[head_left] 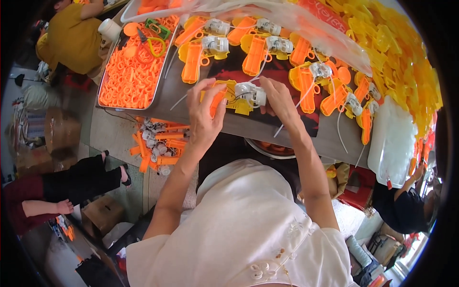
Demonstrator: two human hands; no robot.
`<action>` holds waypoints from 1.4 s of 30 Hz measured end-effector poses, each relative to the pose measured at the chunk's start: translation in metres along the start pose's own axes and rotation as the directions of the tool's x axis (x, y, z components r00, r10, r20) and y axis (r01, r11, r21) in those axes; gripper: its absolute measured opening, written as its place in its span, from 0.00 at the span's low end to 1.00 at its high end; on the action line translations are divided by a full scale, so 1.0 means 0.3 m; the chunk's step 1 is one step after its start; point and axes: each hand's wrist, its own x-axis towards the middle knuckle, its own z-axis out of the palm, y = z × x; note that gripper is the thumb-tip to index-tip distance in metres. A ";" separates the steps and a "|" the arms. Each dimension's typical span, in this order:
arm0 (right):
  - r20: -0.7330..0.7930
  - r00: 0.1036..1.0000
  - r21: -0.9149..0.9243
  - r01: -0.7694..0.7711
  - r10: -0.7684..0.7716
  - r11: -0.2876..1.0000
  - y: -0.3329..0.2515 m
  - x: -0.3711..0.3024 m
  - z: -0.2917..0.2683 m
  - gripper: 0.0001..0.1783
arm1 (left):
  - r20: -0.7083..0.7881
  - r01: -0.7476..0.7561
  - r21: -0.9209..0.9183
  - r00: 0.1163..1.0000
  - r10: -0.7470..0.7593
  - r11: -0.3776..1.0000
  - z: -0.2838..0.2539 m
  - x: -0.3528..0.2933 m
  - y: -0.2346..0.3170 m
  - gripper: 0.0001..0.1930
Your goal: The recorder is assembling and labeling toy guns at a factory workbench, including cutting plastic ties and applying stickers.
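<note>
Orange handle (pixel 218 102), pinched by the left hand (pixel 205 112), slants its long axis toward the near edge of the desk (pixel 248 126), the white motor unit (pixel 250 93) just left of the curled right hand (pixel 280 99), its grip unclear.

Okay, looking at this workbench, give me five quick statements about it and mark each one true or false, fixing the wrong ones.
1. The left hand touches an orange part. True.
2. The right hand is inside the metal tray. False: it is beside a white unit.
3. The tray holds small orange pieces. True.
4. The big yellow pile is on the left. False: it is on the right.
5. The person's shirt is white. True.
</note>
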 end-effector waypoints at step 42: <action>-0.404 0.711 -0.443 0.398 -0.575 0.803 0.195 -0.063 0.259 0.12 | 0.363 -0.044 -0.230 0.923 0.127 0.972 0.045 0.077 -0.080 0.23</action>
